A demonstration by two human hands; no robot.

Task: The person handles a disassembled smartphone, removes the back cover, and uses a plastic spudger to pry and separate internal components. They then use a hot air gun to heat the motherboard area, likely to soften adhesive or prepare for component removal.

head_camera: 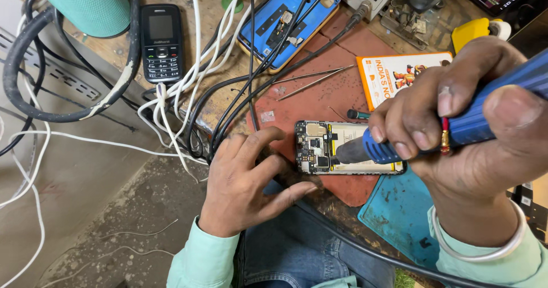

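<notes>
Your right hand (456, 128) grips a blue hot-air handpiece (456, 131), nozzle down on the opened smartphone (328, 148), over its middle. That phone lies on a red mat (319, 97) near the bench's front edge. Your left hand (245, 179) rests fingers spread at the phone's left end, touching the mat. Tweezers (314, 79) lie on the mat behind the phone. Further back: a blue-backed phone (288, 17) under black cables, and a black keypad phone (162, 41) toward the bench's left edge. A teal mat (399, 208) sits at the front right.
</notes>
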